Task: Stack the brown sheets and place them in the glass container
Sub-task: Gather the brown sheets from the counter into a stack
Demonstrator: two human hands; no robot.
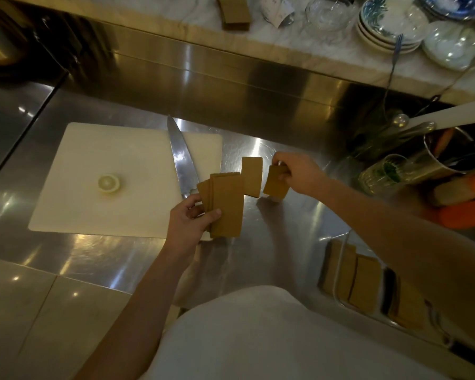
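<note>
My left hand [188, 222] grips a fanned stack of brown sheets [226, 205] above the steel counter, near the cutting board's right edge. My right hand [299, 172] pinches one brown sheet [276, 183] by its top end, just right of the stack. Another brown sheet [252, 176] lies on the counter between the two. The glass container [340, 272] stands at the lower right under my right forearm, with several brown sheets [364, 283] upright inside it.
A white cutting board [107, 171] holds a lemon half [109, 183] and a large knife [180, 157]. Another pile of brown sheets [233, 12], glass bowls and stacked plates [387, 28] sit on the back ledge. A metal utensil pot [447, 152] and an orange object [464, 212] stand at the right.
</note>
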